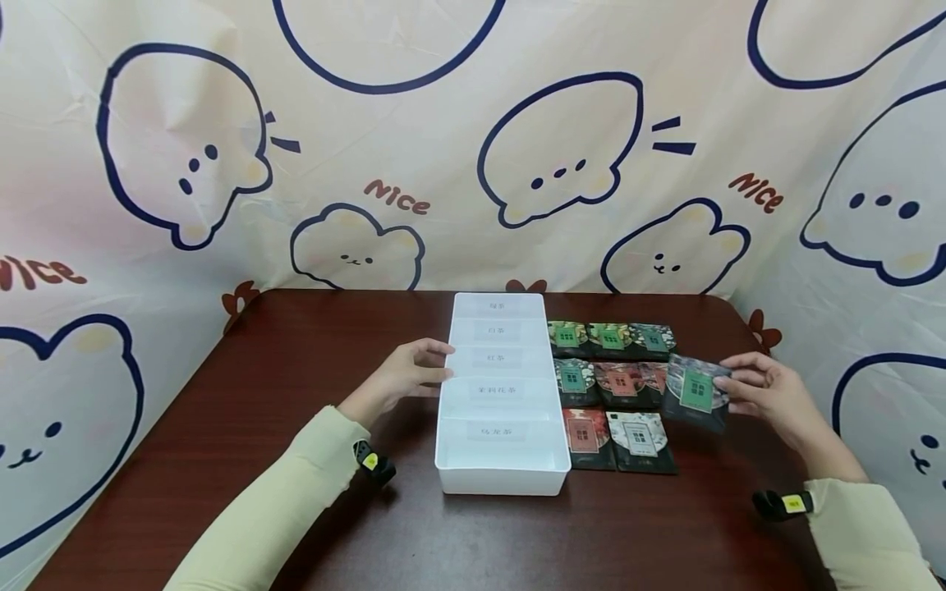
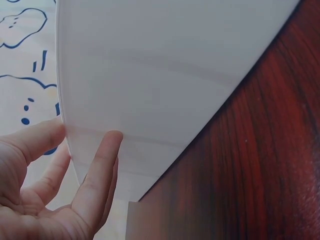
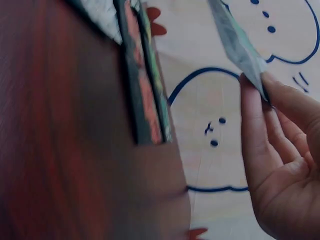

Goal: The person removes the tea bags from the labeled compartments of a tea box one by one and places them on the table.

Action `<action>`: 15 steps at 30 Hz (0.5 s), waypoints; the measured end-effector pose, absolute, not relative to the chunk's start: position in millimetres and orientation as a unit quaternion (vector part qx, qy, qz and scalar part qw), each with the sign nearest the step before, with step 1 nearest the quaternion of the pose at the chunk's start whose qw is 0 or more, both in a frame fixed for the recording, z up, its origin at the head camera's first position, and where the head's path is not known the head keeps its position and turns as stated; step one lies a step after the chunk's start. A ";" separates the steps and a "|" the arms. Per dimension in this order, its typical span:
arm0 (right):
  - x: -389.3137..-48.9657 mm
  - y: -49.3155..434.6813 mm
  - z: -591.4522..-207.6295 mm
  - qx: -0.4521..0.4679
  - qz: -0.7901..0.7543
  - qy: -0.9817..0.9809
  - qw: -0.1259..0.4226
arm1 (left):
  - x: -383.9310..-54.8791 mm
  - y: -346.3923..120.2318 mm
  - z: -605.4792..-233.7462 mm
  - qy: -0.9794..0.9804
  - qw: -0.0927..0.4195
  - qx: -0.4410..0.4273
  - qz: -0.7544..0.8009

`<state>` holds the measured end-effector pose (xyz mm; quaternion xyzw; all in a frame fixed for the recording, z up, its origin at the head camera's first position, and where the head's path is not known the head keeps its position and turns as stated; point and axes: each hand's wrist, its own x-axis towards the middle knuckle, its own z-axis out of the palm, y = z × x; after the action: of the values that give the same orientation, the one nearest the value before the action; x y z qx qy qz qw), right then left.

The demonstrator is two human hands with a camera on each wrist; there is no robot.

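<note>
In the head view my left hand [image 1: 402, 379] is at the left side of a long white box [image 1: 506, 481]. The left wrist view has its fingertips against the box's outer wall [image 2: 150, 90] and rim, with the fingers mostly straight. Between thumb and fingers, my right hand [image 1: 764, 394] pinches a dark tea sachet [image 1: 696, 392] with a green label by its right edge. The right wrist view shows this sachet [image 3: 240, 45] edge-on, held up above the table. Other tea sachets lie just left of it, including a white-patterned one [image 1: 640, 443] and a red-labelled one [image 1: 588, 439].
Dividers split the box into several compartments with labels, such as the front label [image 1: 497, 432]. Green-labelled sachets [image 1: 567, 336] and others lie in rows along its right side. A brown wooden table [image 1: 296, 369] carries everything; a patterned cloth [image 1: 443, 148] hangs behind.
</note>
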<state>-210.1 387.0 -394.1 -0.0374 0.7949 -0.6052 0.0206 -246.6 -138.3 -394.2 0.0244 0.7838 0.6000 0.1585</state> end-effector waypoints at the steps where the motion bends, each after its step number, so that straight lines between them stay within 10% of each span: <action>1: -208.4 391.0 -395.4 -0.031 -0.596 0.802 0.034 | -246.7 -138.3 -394.3 0.785 0.157 0.024 0.599; 15: -203.6 410.8 -415.3 -0.003 -0.475 0.869 0.139 | -247.1 -139.1 -396.2 0.784 0.157 0.033 0.600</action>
<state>-203.6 410.8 -415.3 -0.0030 0.8688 -0.4753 0.1392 -247.1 -139.1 -396.2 0.0330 0.7836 0.6002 0.1572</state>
